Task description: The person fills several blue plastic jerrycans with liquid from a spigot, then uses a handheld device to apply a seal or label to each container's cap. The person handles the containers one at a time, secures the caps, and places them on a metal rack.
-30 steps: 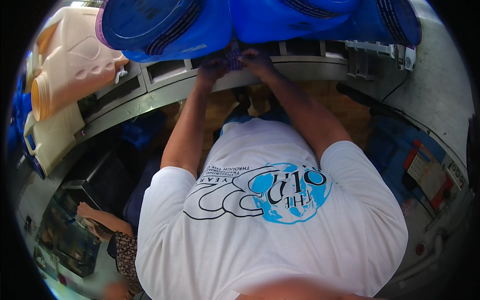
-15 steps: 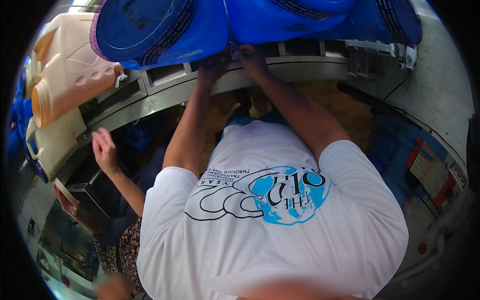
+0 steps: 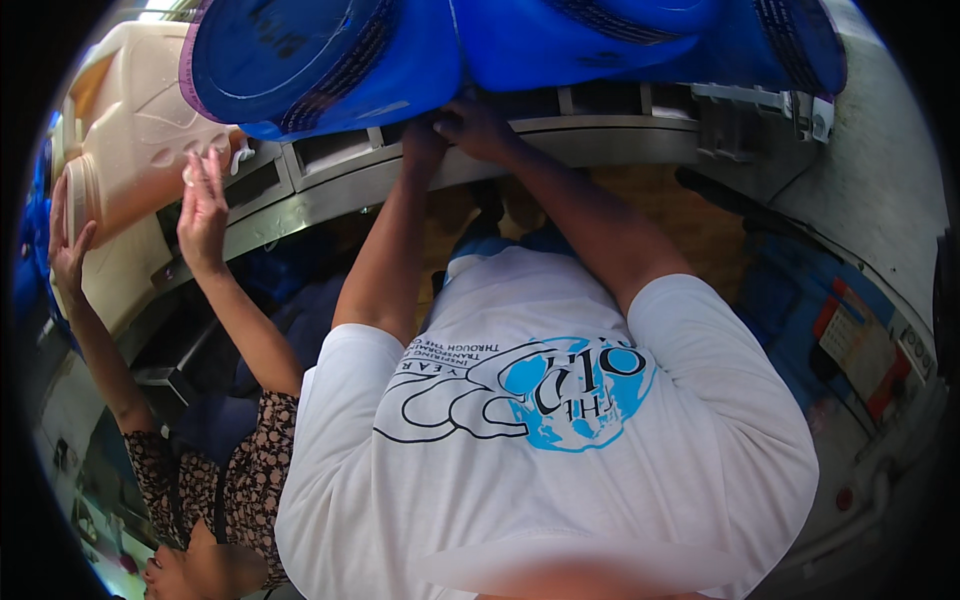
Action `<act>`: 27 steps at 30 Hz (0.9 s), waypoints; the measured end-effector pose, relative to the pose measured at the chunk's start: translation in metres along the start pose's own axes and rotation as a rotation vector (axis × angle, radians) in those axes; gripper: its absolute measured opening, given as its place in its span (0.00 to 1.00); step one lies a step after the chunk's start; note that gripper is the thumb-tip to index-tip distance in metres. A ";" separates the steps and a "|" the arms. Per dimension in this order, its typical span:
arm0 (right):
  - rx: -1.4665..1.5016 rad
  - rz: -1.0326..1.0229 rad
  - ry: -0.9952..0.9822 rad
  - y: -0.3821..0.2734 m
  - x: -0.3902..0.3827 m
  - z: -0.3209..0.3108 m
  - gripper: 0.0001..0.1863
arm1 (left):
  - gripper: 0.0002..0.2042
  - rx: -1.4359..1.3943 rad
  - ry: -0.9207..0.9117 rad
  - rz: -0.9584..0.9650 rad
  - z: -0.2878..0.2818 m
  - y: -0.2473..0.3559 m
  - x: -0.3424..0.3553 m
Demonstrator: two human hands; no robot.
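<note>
In front of my chest, at the metal frame below the blue containers, my left hand (image 3: 425, 142) and my right hand (image 3: 480, 132) meet. Both look closed, fingers curled in toward each other. Shadow hides what they hold, if anything. Right above them, the rounded ends of two blue plastic containers (image 3: 425, 75) (image 3: 560, 50) sit side by side. A metal frame (image 3: 600, 142) with slots runs beneath my hands.
To my left, a co-worker's hand (image 3: 70, 250) touches the cap of a beige jug (image 3: 150, 110); their other hand (image 3: 205, 215) is raised beside it. A third blue container (image 3: 745, 50) sits right. A cable (image 3: 800, 190) hangs along the right wall.
My right hand has come down and left to meet my left hand, which moved slightly right. The co-worker's hands have risen, one reaching the beige jug's cap; the flat pale thing there is out of sight.
</note>
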State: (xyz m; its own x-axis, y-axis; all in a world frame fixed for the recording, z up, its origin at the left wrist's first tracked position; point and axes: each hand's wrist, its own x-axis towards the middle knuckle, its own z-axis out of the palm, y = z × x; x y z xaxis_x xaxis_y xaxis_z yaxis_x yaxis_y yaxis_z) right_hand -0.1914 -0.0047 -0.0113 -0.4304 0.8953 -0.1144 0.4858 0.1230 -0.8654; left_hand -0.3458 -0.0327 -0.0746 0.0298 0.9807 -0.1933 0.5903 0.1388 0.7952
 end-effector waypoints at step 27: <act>-0.844 0.626 0.640 0.131 -0.164 -0.581 0.39 | 0.16 -0.846 -0.231 -0.531 0.125 0.071 -0.019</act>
State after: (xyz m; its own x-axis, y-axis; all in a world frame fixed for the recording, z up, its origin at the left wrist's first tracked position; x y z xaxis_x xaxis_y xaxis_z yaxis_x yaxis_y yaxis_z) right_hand 0.3848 0.1136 0.1774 0.3888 0.9187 0.0694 0.9162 -0.3777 -0.1335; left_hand -0.2035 -0.0591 -0.0858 0.1380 0.7262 -0.6735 -0.1869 0.6869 0.7023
